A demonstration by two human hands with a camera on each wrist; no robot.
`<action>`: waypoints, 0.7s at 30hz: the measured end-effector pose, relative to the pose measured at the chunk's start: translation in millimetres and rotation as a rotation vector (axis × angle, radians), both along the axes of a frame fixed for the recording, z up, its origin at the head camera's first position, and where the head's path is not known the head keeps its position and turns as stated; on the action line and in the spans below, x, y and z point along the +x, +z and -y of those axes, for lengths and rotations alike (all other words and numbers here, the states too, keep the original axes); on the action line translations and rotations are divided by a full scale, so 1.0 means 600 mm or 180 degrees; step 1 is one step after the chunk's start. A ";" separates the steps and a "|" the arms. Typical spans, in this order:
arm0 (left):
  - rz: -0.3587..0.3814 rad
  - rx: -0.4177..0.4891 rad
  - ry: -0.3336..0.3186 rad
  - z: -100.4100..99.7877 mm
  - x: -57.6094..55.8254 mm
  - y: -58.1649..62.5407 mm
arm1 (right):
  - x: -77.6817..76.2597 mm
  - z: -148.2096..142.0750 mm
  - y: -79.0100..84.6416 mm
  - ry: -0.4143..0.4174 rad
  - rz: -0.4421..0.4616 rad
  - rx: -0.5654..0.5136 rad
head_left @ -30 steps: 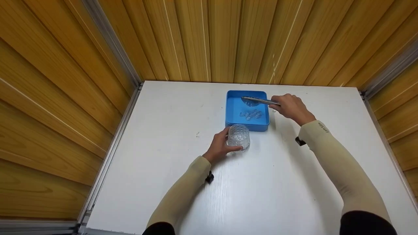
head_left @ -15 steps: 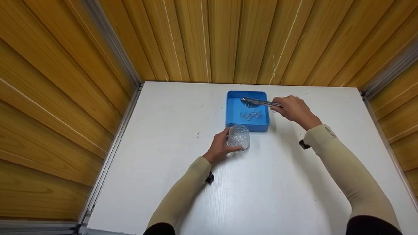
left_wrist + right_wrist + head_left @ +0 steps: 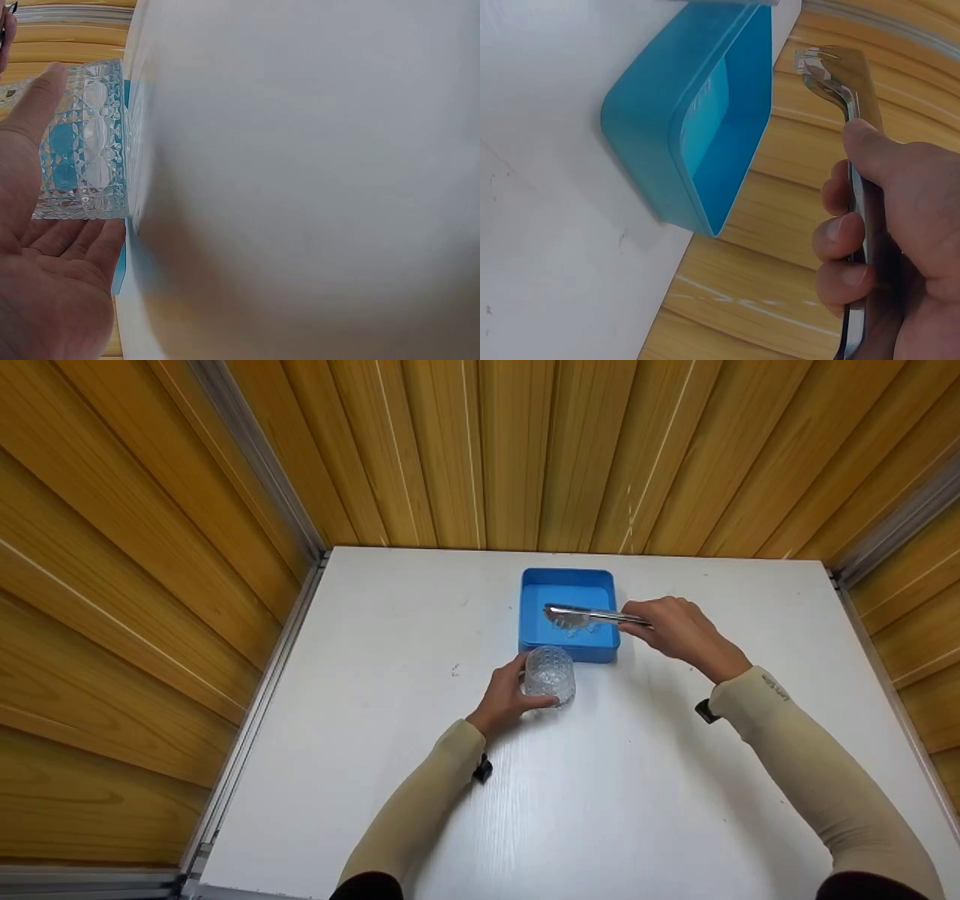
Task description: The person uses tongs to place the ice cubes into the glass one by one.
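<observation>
My left hand [image 3: 501, 701] holds a clear textured drinking glass [image 3: 550, 676], thumb on the near side, at the front of a blue box [image 3: 532, 615]. In the left wrist view the glass [image 3: 94, 150] stands on the table, thumb across it. My right hand [image 3: 684, 634] grips metal tongs [image 3: 604, 616], whose head is above the box. From the right wrist, a small clear piece [image 3: 801, 61], like an ice cube, shows at the tips of the tongs [image 3: 857, 199]. Several clear pieces [image 3: 572, 633] lie in the box, partly hidden by the tongs.
A white table [image 3: 360, 697] carries the box and the glass. Yellow wood-look panels [image 3: 510, 450] rise behind it and at both sides, with a metal frame post [image 3: 255, 450] at the back left corner.
My right hand has brought the tongs toward me, from the back of the box to above its clear pieces. My left hand and the glass have stayed in place.
</observation>
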State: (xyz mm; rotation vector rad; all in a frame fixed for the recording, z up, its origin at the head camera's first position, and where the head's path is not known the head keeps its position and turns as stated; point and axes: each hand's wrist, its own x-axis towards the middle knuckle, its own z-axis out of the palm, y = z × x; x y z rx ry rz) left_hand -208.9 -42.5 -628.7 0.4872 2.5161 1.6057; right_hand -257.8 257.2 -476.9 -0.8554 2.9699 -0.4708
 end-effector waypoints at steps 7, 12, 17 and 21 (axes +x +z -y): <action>0.0042 0.0063 -0.0015 0.000 0.002 0.004 | 0.027 0.007 -0.002 0.0181 -0.0059 -0.0022; 0.0040 0.0040 -0.0013 0.000 0.002 0.003 | 0.042 0.009 -0.004 0.0270 -0.0094 -0.0044; 0.0032 0.0021 -0.0009 0.000 0.001 0.001 | 0.050 0.012 -0.006 0.0349 -0.0090 -0.0057; 0.0011 0.0071 -0.0035 0.000 0.000 0.000 | 0.053 0.015 -0.010 0.0387 -0.0086 -0.0052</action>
